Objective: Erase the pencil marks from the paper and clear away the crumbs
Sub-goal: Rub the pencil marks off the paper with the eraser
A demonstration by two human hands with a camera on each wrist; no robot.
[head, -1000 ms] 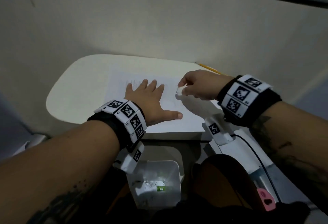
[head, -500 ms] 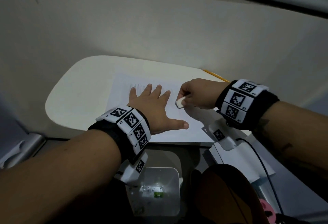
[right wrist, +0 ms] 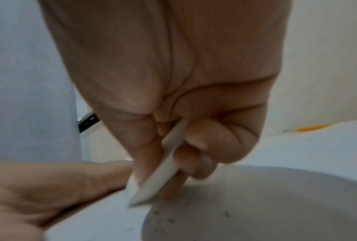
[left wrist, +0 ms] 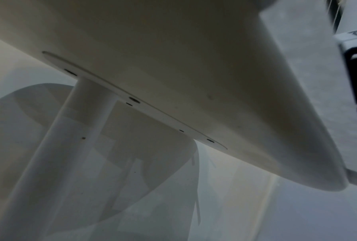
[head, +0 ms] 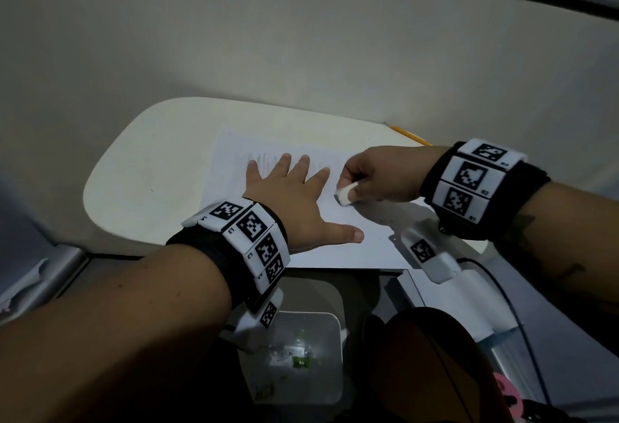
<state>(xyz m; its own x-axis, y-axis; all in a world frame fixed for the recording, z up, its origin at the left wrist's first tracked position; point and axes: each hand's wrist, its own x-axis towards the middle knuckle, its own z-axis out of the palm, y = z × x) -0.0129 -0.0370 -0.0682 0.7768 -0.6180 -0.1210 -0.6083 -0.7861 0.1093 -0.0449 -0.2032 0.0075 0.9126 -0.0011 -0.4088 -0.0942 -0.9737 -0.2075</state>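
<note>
A white sheet of paper (head: 338, 238) lies on the small cream table (head: 147, 181). Faint pencil marks (head: 264, 158) show just beyond my left fingertips. My left hand (head: 294, 201) lies flat on the sheet, fingers spread, holding it down. My right hand (head: 378, 176) pinches a white eraser (head: 345, 193) between thumb and fingers and presses its tip to the paper just right of my left hand. In the right wrist view the eraser (right wrist: 161, 169) slants down to the sheet, with dark crumbs (right wrist: 169, 220) scattered near it. The left wrist view shows only the table's underside.
A yellow pencil (head: 407, 134) lies at the table's far right edge by the wall. Below the table's near edge stands a white bin (head: 294, 355) with scraps in it. My knee (head: 435, 365) is to the bin's right, beside a black cable (head: 509, 315).
My right hand has drawn the eraser down the sheet toward me. The left hand has stayed flat on the paper.
</note>
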